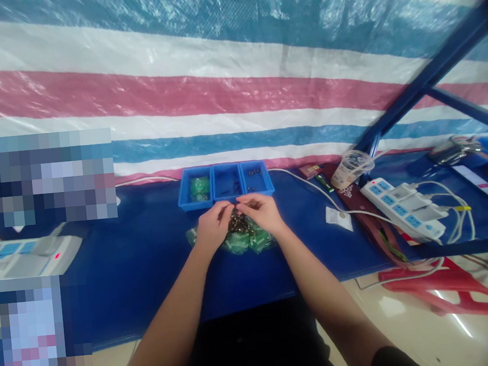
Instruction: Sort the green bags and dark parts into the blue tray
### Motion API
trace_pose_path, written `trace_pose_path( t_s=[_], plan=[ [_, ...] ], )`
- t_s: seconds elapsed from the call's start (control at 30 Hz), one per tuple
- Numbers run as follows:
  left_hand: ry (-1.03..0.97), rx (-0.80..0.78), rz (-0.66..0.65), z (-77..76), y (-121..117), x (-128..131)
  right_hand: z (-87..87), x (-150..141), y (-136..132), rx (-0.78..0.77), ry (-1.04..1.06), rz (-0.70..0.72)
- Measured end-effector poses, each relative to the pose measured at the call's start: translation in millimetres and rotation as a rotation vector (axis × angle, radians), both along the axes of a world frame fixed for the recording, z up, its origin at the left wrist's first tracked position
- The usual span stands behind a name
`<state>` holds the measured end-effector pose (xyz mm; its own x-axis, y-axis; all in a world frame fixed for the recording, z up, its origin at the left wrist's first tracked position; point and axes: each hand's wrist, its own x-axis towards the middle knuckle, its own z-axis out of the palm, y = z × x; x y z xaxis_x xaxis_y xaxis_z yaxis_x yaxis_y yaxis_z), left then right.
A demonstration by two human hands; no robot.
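Observation:
My left hand (214, 224) and my right hand (262, 211) meet over the table, fingertips pinched close together. Whatever they grip between them is too small to make out. Directly below lies a heap of small dark brassy parts (239, 224) on crumpled green plastic packets (237, 244). Just beyond the fingers stand three joined blue bins. Green packets show in the left bin (182, 198), a few dark bits in the middle bin (222, 186), and small dark parts in the right bin (263, 187).
On the right of the blue table (151, 293) are a tilted plastic cup (349, 169), a brown strap-like bag (357, 207), a small white packet (338, 219) and a power strip (404, 211) with plugged chargers. Another power strip (68, 252) lies left. A red stool (445, 290) stands below right.

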<state>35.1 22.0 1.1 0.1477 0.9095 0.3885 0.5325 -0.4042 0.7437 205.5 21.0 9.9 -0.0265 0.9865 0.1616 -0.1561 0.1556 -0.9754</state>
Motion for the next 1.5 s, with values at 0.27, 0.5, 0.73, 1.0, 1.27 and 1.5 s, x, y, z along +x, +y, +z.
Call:
trace_pose_path(
  t_s=[0.27,0.5,0.73,1.0,1.27,1.5],
  plan=[
    [-0.034,0.039,0.031,-0.1,-1.6,2.6,-0.8,2.4,0.5,-0.007,0.024,-0.001],
    [-0.014,0.078,0.043,-1.1,1.1,1.4,0.5,1.6,-0.3,-0.034,-0.023,0.025],
    [0.014,0.007,0.020,0.9,1.0,-1.1,4.8,0.4,-2.6,-0.004,-0.087,-0.002],
    [-0.026,-0.014,0.044,-0.1,0.4,0.7,1.6,2.1,-2.0,0.012,-0.107,-0.012],
    [-0.015,-0.008,0.030,-0.7,0.4,-0.2,1.6,1.9,-2.7,0.035,-0.161,-0.030],
    [-0.005,-0.040,0.038,-2.1,1.4,-0.1,1.6,1.7,-2.9,0.025,-0.216,-0.048]
  ],
)
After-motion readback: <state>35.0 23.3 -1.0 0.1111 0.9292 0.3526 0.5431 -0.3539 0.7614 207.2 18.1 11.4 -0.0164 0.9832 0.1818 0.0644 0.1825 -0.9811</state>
